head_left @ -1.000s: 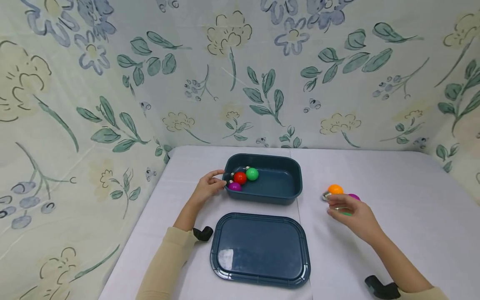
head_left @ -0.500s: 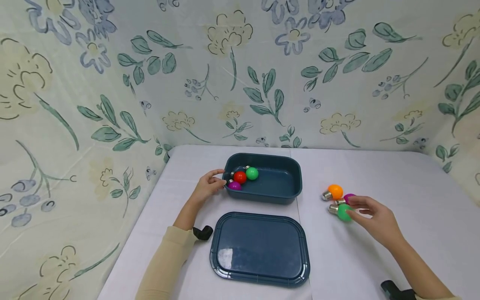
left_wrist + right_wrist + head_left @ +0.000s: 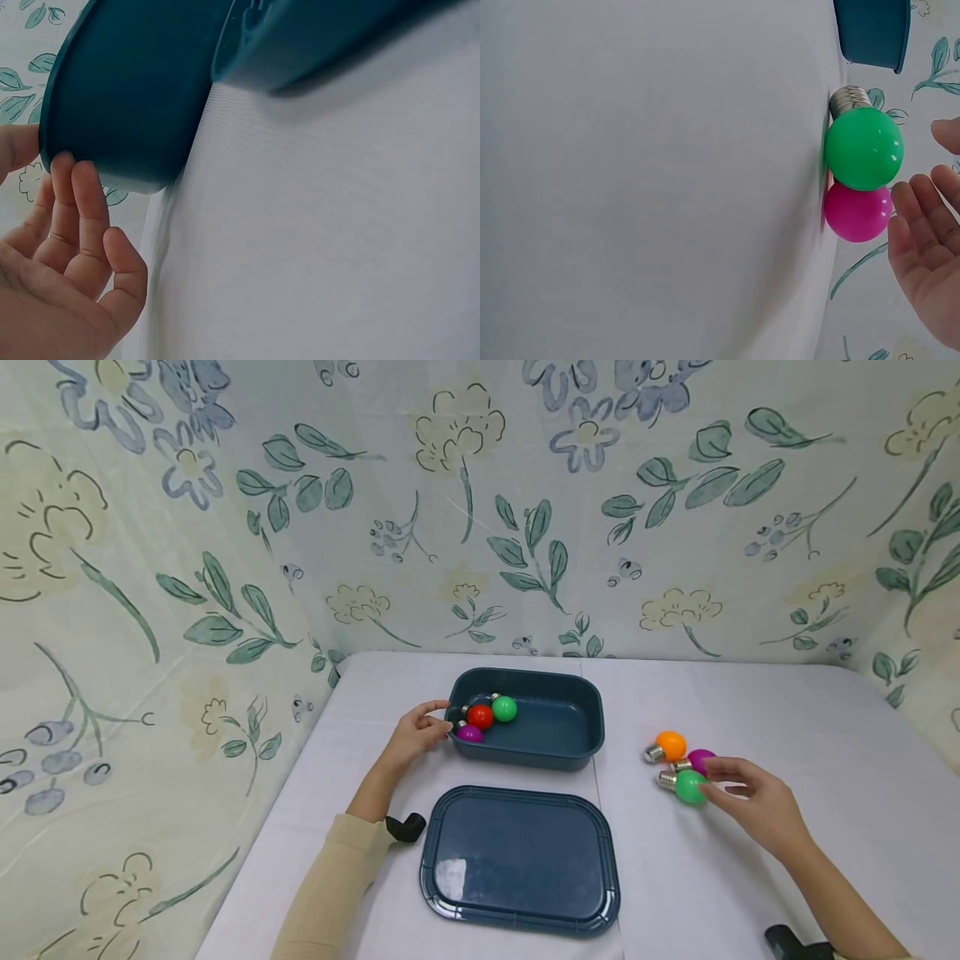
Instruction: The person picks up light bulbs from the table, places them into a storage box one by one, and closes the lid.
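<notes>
My left hand (image 3: 417,732) holds the left end of a dark blue plastic bin (image 3: 566,758), thumb and fingers at its rim; the left wrist view shows fingertips against the outer wall (image 3: 127,97). Inside lie a red bulb (image 3: 480,716), a green bulb (image 3: 506,708) and a purple bulb (image 3: 470,733), grouped at the left. My right hand (image 3: 757,806) hovers beside a second green bulb (image 3: 689,787) and a magenta bulb (image 3: 702,760), fingers loosely bent around nothing. In the right wrist view its fingertips are just beside the green bulb (image 3: 864,148). An orange bulb (image 3: 671,744) lies behind these two.
In front of the bin a dark blue lid (image 3: 521,860) lies flat on the white tabletop (image 3: 675,885). Floral cloth (image 3: 480,568) hangs behind the table and along its left side. Black wrist mounts (image 3: 406,827) stick out from the sleeves.
My right hand has drawn back to the right and toward me from over the bulbs, uncovering the green and magenta ones. My left hand stays at the bin.
</notes>
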`<action>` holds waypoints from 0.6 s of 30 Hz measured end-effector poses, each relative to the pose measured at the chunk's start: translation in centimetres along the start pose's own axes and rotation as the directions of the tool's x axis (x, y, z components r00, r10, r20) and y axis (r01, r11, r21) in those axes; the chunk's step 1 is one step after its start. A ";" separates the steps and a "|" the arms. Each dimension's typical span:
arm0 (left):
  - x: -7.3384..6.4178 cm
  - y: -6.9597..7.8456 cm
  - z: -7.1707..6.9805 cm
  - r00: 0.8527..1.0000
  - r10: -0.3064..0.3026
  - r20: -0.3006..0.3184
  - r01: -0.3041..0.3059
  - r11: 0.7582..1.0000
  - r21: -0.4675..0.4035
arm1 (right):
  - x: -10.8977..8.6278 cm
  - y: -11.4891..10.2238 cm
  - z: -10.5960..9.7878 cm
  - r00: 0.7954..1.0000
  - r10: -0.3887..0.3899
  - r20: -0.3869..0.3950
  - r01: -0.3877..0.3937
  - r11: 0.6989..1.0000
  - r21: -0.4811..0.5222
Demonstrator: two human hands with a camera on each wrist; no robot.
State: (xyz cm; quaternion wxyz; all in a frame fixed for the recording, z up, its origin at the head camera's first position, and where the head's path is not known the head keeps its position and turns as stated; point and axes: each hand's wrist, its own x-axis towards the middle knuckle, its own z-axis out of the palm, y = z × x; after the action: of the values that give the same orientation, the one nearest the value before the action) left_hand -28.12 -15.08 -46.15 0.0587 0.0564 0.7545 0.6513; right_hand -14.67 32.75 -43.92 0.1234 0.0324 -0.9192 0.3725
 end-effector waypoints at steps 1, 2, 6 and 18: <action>0.0 0.0 0.0 1.000 0.008 0.000 -0.008 1.000 0.000 | 0.0 0.0 0.0 1.000 0.005 0.001 -0.005 1.000 -0.006; -0.1 0.0 0.0 1.000 0.016 0.002 -0.016 1.000 -0.004 | 0.1 0.0 0.0 1.000 0.008 0.004 -0.008 1.000 -0.012; -0.2 -0.1 0.0 0.999 0.052 0.012 -0.052 0.999 -0.004 | 0.2 0.0 0.1 1.000 0.027 0.012 -0.026 0.999 -0.042; 0.1 0.0 0.0 1.000 -0.012 0.006 0.011 1.000 0.011 | 0.4 -0.1 0.4 0.996 0.068 0.060 -0.062 0.993 -0.102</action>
State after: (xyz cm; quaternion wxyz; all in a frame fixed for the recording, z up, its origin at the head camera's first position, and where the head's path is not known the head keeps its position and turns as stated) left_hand -28.20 -15.05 -46.12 0.0643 0.0542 0.7581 0.6467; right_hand -15.11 32.37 -44.00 0.0835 0.0080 -0.9408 0.3285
